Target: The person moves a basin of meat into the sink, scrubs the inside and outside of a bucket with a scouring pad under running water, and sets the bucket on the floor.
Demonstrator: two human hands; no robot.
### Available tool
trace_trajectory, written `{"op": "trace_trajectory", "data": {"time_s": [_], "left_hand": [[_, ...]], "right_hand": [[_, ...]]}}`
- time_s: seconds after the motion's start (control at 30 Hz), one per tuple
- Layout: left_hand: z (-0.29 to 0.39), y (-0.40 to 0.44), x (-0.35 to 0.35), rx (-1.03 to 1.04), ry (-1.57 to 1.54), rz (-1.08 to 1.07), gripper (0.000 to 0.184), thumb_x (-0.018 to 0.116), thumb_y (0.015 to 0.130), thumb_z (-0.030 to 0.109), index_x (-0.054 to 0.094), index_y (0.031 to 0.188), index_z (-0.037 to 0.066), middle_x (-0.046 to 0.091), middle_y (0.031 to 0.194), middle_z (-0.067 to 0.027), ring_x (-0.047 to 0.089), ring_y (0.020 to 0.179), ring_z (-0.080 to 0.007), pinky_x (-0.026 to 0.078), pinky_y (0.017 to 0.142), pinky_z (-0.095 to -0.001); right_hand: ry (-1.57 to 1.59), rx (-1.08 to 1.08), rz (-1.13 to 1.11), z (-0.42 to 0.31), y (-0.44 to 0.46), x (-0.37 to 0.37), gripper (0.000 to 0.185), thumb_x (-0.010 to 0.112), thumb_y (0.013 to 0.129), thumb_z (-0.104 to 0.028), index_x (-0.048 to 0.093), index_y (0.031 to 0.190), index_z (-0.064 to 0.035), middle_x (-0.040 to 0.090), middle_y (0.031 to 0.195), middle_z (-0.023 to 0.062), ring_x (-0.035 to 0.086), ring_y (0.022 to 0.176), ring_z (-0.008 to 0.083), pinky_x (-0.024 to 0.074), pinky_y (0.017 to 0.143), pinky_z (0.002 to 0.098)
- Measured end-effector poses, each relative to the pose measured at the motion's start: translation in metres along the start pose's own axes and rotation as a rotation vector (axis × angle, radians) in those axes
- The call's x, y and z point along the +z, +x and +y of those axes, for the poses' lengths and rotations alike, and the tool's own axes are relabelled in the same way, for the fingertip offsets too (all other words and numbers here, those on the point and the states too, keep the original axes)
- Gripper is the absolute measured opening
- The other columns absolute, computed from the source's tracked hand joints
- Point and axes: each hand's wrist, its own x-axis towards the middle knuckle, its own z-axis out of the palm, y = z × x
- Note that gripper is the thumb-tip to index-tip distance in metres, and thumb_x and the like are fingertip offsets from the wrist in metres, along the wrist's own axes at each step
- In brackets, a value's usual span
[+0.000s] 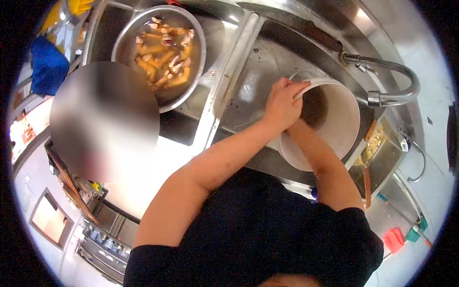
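Note:
A white bucket (pixel 342 122) tilts over the right basin of a steel sink (pixel 248 71), its mouth facing up toward me. Brownish liquid (pixel 314 106) lies inside against the far wall. My left hand (pixel 284 101) grips the bucket's rim on its left side, fingers bent over the edge. My right forearm crosses the bucket's mouth from the right. Of my right hand (pixel 295 128) only a part shows, beneath the left wrist at the bucket's left side. Its fingers are hidden, so their hold cannot be made out.
In the left basin stands a steel bowl (pixel 202 50) of liquid with what look like yellow chicken feet (pixel 165 57). A curved faucet (pixel 411 81) reaches in from the right. Wooden-handled tools (pixel 367 186) lie by a tray on the right. A person in white (pixel 162 167) stands close at left.

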Motion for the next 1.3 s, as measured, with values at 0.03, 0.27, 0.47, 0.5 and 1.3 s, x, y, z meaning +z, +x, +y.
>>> {"op": "trace_trajectory", "data": {"time_s": [0.03, 0.27, 0.47, 0.5, 1.3], "left_hand": [[0.001, -0.005, -0.001, 0.011, 0.006, -0.048, 0.037, 0.055, 0.076, 0.005, 0.065, 0.111, 0.014, 0.053, 0.101, -0.0177, 0.05, 0.101, -0.035, 0.042, 0.089, -0.041], [0.003, 0.002, -0.006, -0.001, -0.017, -0.045, 0.035, 0.057, 0.078, 0.006, 0.064, 0.112, 0.012, 0.054, 0.101, -0.0168, 0.05, 0.1, -0.0343, 0.04, 0.091, -0.0406], [0.01, 0.002, 0.0, 0.068, 0.099, -0.058, 0.035, 0.057, 0.081, 0.012, 0.06, 0.115, 0.006, 0.057, 0.102, -0.0193, 0.054, 0.098, -0.0333, 0.041, 0.089, -0.0408], [0.013, 0.001, -0.002, 0.051, 0.067, -0.074, 0.037, 0.056, 0.081, 0.012, 0.059, 0.117, 0.005, 0.058, 0.103, -0.0197, 0.055, 0.097, -0.033, 0.042, 0.088, -0.0409], [0.068, -0.064, -0.011, -0.559, -0.736, -0.422, 0.031, 0.048, 0.092, 0.035, 0.056, 0.097, 0.006, 0.059, 0.098, -0.0092, 0.057, 0.094, -0.0234, 0.047, 0.088, -0.0405]], "right_hand": [[0.017, 0.018, 0.017, 0.013, 0.021, -0.01, 0.031, 0.047, 0.088, -0.022, 0.061, 0.11, -0.0053, 0.055, 0.121, 0.0152, 0.052, 0.11, 0.0313, 0.0407, 0.094, 0.0471], [-0.349, 0.388, 0.074, 0.084, -0.026, 0.046, 0.031, 0.047, 0.088, -0.017, 0.061, 0.111, -0.0033, 0.061, 0.115, 0.0158, 0.057, 0.105, 0.0327, 0.0459, 0.09, 0.0421], [0.425, 0.319, -0.119, -0.05, -0.027, -0.011, 0.026, 0.054, 0.079, -0.018, 0.066, 0.098, -0.0053, 0.066, 0.094, 0.0195, 0.064, 0.085, 0.0361, 0.0497, 0.076, 0.0444], [0.635, 0.231, 0.127, -0.041, -0.026, 0.022, 0.027, 0.057, 0.079, -0.023, 0.066, 0.099, -0.0066, 0.065, 0.097, 0.0196, 0.062, 0.088, 0.0364, 0.0495, 0.077, 0.0444], [0.342, -0.089, 0.589, -0.05, -0.24, -0.075, 0.025, 0.063, 0.077, -0.03, 0.069, 0.087, -0.0083, 0.063, 0.093, 0.0129, 0.059, 0.093, 0.0345, 0.0486, 0.08, 0.0449]]}}
